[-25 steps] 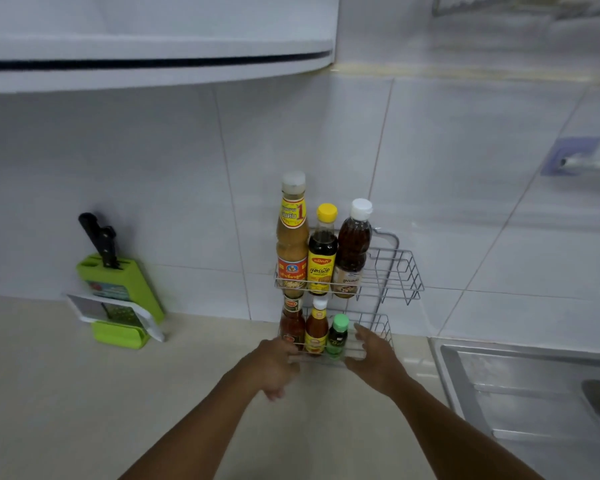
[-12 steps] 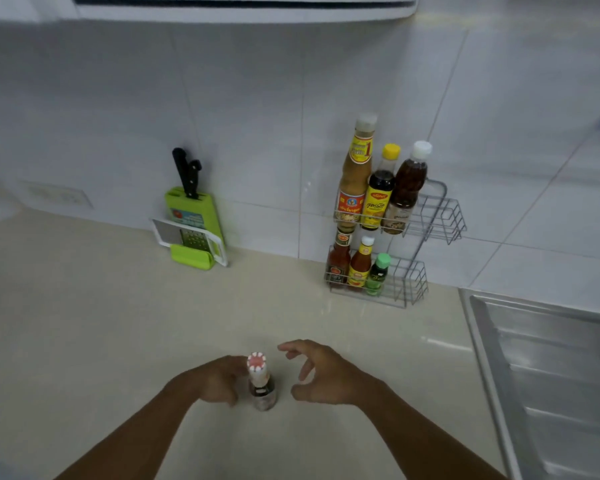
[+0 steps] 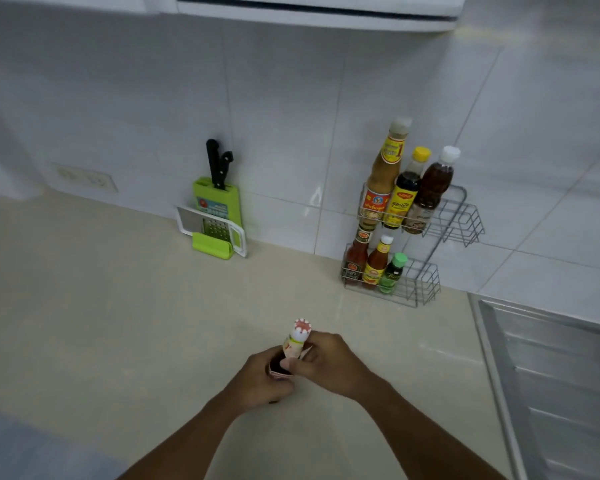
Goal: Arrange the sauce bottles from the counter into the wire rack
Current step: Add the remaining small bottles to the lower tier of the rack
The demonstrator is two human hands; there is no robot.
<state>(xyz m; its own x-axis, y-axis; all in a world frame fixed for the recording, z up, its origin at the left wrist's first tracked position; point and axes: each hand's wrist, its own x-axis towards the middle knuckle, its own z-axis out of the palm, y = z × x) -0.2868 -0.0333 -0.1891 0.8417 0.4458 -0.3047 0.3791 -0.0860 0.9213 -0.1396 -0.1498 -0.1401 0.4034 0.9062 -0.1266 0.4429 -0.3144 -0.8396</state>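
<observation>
A small dark sauce bottle with a red-and-white cap stands near the counter's front, tilted slightly. My left hand wraps its lower body and my right hand grips its neck and shoulder. The two-tier wire rack stands against the tiled wall at the back right. Its upper tier holds three tall bottles, its lower tier three small ones. The right part of each tier has no bottle in it.
A green knife block with black-handled knives and a grater leans on the wall left of the rack. A steel sink lies at the right. A wall socket sits at the far left. The beige counter spreads around my hands.
My hands left the rack's lower tier and came back to the counter front. Both closed around the small red-capped bottle, which they only flanked half a second ago.
</observation>
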